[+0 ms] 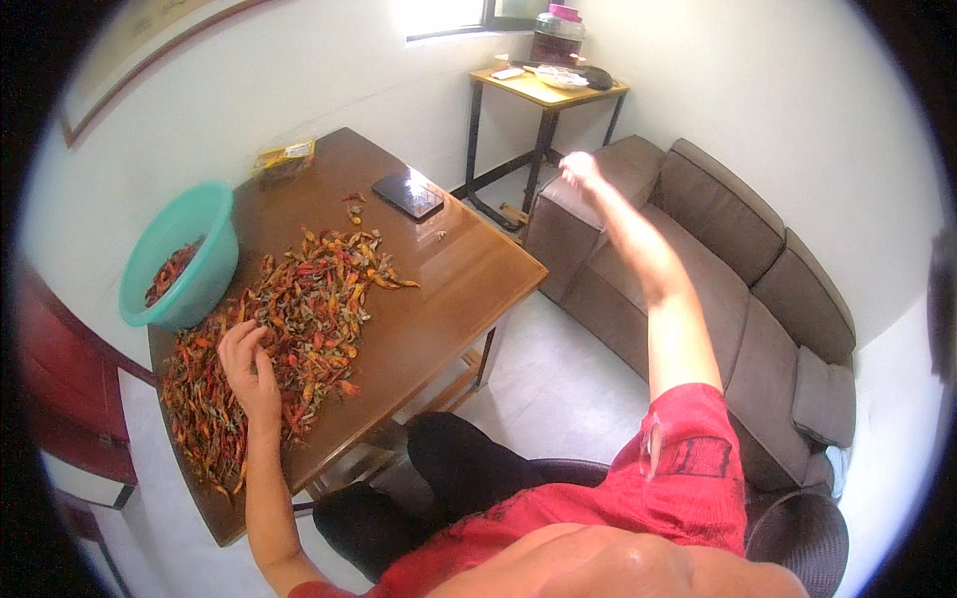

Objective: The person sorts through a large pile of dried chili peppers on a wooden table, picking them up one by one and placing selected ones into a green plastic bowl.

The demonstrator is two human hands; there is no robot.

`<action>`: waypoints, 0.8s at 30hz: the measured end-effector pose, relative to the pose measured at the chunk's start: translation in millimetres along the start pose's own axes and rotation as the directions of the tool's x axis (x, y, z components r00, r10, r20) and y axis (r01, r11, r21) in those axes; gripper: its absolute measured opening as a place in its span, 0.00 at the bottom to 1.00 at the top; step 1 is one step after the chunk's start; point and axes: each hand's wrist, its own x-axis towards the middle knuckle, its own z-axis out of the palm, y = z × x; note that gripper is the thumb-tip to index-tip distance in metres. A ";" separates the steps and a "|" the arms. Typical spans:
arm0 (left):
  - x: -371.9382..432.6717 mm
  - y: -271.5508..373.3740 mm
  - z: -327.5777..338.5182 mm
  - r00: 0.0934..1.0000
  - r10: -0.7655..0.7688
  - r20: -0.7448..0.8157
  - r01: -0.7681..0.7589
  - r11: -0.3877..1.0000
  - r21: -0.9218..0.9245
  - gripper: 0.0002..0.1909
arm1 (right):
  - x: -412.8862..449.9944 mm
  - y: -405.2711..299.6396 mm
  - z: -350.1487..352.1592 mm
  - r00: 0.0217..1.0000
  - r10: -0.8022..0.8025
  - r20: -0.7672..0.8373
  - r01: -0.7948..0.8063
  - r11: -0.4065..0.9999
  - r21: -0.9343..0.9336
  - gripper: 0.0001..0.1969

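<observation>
Dried chili peppers [299,314], red, orange and brown, lie in a wide heap on a brown wooden table [463,276]. My left hand [250,366] is over the left part of the heap, fingers loosely bent and thumb apart, with nothing visible in it. Beside the heap, at the table's wall side, a teal plastic basin [220,232] leans, with red peppers [173,273] inside. My right hand [582,170] is stretched far out to the right, away from the table, in line with the sofa's armrest. Its fingers look curled, and whether they hold anything is too small to tell.
A dark smartphone [408,196] and a yellow packet [284,157] lie on the table's far part. A grey sofa [695,299] stands at the right. In the corner, a small side table [523,88] bears a large pink-lidded jar [558,37] and a bowl [561,77].
</observation>
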 end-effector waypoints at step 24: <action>3.1 0.9 -4.0 1.000 0.011 0.000 -0.011 0.999 -0.042 0.11 | -229.6 -91.7 136.4 0.782 -0.217 0.584 0.491 0.791 -0.364 0.14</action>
